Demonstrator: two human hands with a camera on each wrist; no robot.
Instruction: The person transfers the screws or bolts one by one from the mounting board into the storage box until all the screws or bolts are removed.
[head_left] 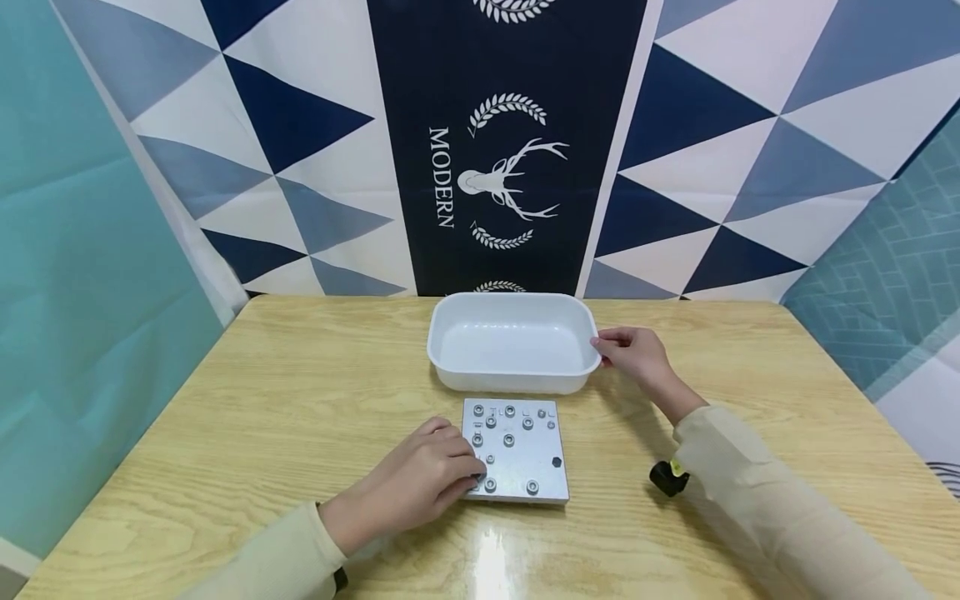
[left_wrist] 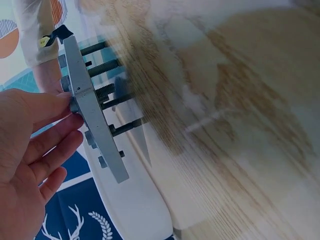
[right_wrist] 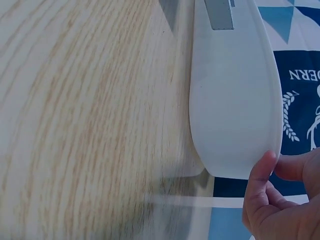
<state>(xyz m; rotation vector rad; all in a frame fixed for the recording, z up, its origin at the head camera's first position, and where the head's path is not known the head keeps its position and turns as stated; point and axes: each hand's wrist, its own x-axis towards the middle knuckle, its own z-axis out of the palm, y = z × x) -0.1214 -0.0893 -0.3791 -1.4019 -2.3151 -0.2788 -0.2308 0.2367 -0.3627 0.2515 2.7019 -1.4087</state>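
A silver metal plate (head_left: 513, 467) with several socket-head bolts in its top lies in front of a white plastic basin (head_left: 510, 382). In the left wrist view, threaded bolt shanks (left_wrist: 104, 68) stick out beneath the plate. My left hand (head_left: 423, 475) is at the plate's near left corner, thumb and fingertips pinching a bolt head (left_wrist: 74, 105) there; the fingers partly hide it. With thumb and fingers my right hand (head_left: 637, 354) pinches the right end of the basin's rim. The basin's inside shows bare white in the head view.
The wooden table (head_left: 300, 400) carries everything and ends at a patterned cloth backdrop (head_left: 315, 167). A small black object with a yellow tag (head_left: 667, 477) shows beside the right sleeve. Teal cloth (head_left: 90, 250) hangs along the left side.
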